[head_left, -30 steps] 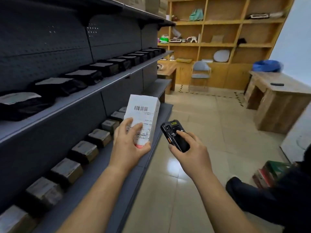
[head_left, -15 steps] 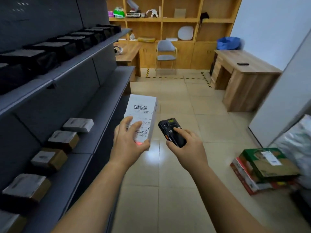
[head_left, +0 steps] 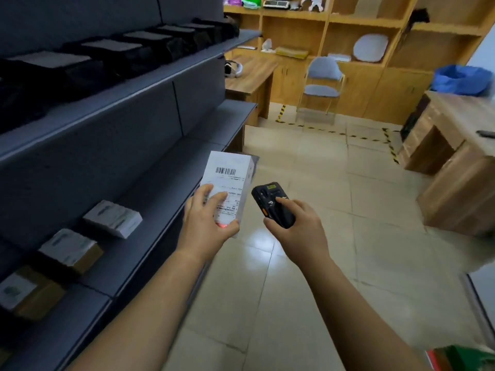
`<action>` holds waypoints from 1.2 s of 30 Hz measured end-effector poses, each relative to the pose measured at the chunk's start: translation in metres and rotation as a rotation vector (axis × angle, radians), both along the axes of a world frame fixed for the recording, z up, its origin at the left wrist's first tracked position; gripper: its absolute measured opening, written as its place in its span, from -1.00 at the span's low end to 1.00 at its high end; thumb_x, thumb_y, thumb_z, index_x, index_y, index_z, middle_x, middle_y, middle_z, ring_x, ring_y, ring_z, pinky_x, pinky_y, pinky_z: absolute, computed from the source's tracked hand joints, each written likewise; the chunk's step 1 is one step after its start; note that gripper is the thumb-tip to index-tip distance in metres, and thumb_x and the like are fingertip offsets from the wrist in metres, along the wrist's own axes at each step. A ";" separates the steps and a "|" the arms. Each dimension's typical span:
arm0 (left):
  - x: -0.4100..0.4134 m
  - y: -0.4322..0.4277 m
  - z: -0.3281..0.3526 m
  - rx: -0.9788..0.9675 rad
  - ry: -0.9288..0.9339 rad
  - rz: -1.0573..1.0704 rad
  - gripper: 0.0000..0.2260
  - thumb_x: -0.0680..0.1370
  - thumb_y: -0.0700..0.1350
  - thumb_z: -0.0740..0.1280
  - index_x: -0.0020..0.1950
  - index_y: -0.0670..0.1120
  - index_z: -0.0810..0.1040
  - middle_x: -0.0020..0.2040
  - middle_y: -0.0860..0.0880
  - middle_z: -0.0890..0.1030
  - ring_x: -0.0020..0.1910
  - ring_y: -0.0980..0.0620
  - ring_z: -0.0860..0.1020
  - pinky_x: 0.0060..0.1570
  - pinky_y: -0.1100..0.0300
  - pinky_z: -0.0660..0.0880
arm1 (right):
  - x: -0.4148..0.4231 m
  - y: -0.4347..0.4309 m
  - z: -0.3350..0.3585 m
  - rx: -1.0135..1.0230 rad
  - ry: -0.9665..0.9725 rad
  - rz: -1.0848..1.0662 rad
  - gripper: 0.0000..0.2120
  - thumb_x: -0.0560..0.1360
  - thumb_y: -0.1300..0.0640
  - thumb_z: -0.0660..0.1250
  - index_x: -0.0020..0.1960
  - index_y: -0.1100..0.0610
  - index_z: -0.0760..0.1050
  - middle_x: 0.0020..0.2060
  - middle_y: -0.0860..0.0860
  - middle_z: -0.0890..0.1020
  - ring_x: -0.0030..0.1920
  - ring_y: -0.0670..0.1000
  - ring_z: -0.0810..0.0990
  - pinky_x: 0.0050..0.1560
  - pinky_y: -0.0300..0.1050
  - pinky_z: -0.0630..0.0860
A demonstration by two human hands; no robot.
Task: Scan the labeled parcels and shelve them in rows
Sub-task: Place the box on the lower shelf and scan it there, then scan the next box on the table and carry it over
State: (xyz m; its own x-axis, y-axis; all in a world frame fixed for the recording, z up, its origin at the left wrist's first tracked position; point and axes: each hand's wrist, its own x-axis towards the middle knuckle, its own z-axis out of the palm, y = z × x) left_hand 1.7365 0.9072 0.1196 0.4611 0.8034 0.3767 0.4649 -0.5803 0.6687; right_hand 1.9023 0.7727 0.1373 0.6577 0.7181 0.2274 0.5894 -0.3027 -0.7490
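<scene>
My left hand (head_left: 207, 226) grips a white labelled parcel (head_left: 227, 180) from below, its barcode label facing me. A red scan spot glows on the parcel's lower edge near my thumb. My right hand (head_left: 294, 226) holds a black handheld scanner (head_left: 272, 203), thumb on its keys, just right of the parcel. On the grey lower shelf (head_left: 160, 199) to my left runs a row of small labelled boxes; the nearest the parcel is white (head_left: 112, 218), with a brown one (head_left: 71, 250) behind it. The upper shelf (head_left: 128, 89) carries a row of black wrapped parcels (head_left: 112, 53).
A wooden desk (head_left: 455, 162) stands at the right and another (head_left: 251, 76) beyond the shelving. A blue-grey folding chair (head_left: 322, 81) faces wooden wall shelves (head_left: 348, 25). A blue bag (head_left: 463, 80) lies on the right desk. A green and red box (head_left: 468, 360) is at the bottom right corner.
The view has swung along the shelving, so the box row's end sits closer at left. Both hands keep the parcel and scanner in the same hold.
</scene>
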 end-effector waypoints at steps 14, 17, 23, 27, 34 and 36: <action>0.055 0.220 -0.058 -0.189 -0.027 0.487 -0.44 0.31 -0.03 0.52 0.31 -0.01 0.54 0.45 0.10 0.27 0.38 -0.01 0.25 0.37 0.04 0.31 | 0.093 0.318 -0.054 -0.111 -0.068 0.495 -0.50 0.39 -0.15 0.47 0.31 -0.10 0.54 0.19 -0.12 0.53 0.16 -0.03 0.53 0.06 -0.12 0.50; 0.053 0.249 -0.067 -0.203 -0.020 0.627 -0.46 0.34 0.02 0.51 0.31 0.01 0.53 0.44 0.13 0.26 0.39 0.00 0.25 0.35 0.01 0.34 | 0.097 0.375 -0.068 -0.126 -0.064 0.626 -0.50 0.40 -0.16 0.46 0.32 -0.11 0.53 0.22 -0.12 0.51 0.19 -0.04 0.50 0.08 -0.12 0.50; 0.069 0.299 -0.102 -0.244 -0.035 0.919 -0.42 0.29 0.14 0.37 0.30 0.03 0.54 0.43 0.12 0.27 0.39 -0.02 0.27 0.35 -0.06 0.38 | 0.111 0.483 -0.111 -0.137 -0.097 0.891 -0.50 0.39 -0.15 0.49 0.31 -0.11 0.54 0.27 -0.05 0.51 0.23 0.02 0.51 0.13 -0.05 0.53; 0.096 0.326 -0.122 -0.306 -0.040 1.091 -0.43 0.29 0.12 0.36 0.30 0.04 0.54 0.43 0.08 0.30 0.37 -0.03 0.26 0.34 -0.10 0.37 | 0.128 0.546 -0.136 -0.173 -0.132 1.059 -0.49 0.39 -0.16 0.48 0.32 -0.10 0.53 0.27 -0.01 0.52 0.21 0.08 0.53 0.11 0.03 0.56; 0.118 0.371 -0.171 -0.388 0.064 1.263 -0.50 0.33 0.02 0.46 0.27 -0.02 0.56 0.40 -0.03 0.35 0.25 -0.19 0.35 0.20 -0.05 0.40 | 0.133 0.606 -0.177 -0.175 -0.126 1.196 -0.51 0.37 -0.09 0.50 0.28 -0.06 0.57 0.17 0.00 0.57 0.12 0.07 0.56 0.02 0.02 0.58; 0.118 0.380 -0.189 -0.429 0.106 1.304 -0.52 0.36 -0.02 0.48 0.27 -0.01 0.55 0.40 -0.03 0.34 0.23 -0.20 0.35 0.16 -0.03 0.40 | 0.131 0.616 -0.193 -0.187 -0.125 1.213 -0.51 0.37 -0.10 0.49 0.28 -0.07 0.56 0.17 0.00 0.57 0.12 0.09 0.56 0.02 0.04 0.58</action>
State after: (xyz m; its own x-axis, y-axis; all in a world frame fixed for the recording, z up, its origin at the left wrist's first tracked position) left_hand 1.8544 1.2877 -0.0695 -0.6982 0.7159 0.0021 0.5679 0.5521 0.6104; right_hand 2.0337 1.3885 -0.0552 -0.4760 0.8768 0.0686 0.6279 0.3935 -0.6715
